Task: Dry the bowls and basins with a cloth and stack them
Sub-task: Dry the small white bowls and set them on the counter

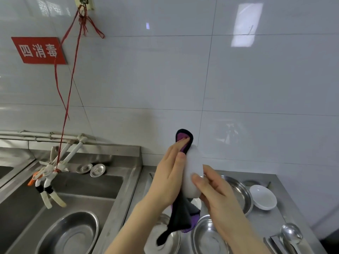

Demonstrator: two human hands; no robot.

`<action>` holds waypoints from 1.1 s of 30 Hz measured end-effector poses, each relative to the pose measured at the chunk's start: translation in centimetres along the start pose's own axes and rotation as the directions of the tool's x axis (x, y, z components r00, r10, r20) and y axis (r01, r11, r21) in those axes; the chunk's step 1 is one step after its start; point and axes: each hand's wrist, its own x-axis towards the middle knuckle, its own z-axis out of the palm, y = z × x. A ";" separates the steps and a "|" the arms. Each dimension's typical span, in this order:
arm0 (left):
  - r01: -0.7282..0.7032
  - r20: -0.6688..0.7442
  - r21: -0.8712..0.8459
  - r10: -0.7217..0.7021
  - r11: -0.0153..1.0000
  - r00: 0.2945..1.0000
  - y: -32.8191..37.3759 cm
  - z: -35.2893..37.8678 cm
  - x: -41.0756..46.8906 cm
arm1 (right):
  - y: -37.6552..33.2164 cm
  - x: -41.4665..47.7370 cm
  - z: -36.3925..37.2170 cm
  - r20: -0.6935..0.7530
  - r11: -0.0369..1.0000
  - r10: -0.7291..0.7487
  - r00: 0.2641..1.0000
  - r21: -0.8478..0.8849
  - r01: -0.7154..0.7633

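Note:
I hold a small white bowl (192,169) on edge in front of me, above the counter. My right hand (218,195) grips its near rim and back. My left hand (170,176) presses a black and purple cloth (183,213) against the bowl's left face, and the cloth wraps over the top rim and hangs down below. Under my hands stand a steel basin (207,239) and a second basin (165,241) to its left. Another steel basin (240,193) sits behind my right hand, with a white bowl (263,197) beside it.
A steel sink (102,187) lies on the left with a steel basin (69,235) in it. White taps (49,182) tied with red string hang over the sink. A ladle (291,235) lies at the right front. White tiled wall behind.

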 end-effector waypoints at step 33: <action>-0.325 -0.117 0.394 0.398 0.860 0.910 -1.9 2.7 -3.5 | -0.1 1.4 -0.6 0.017 0.720 0.193 0.981 0.676 -0.154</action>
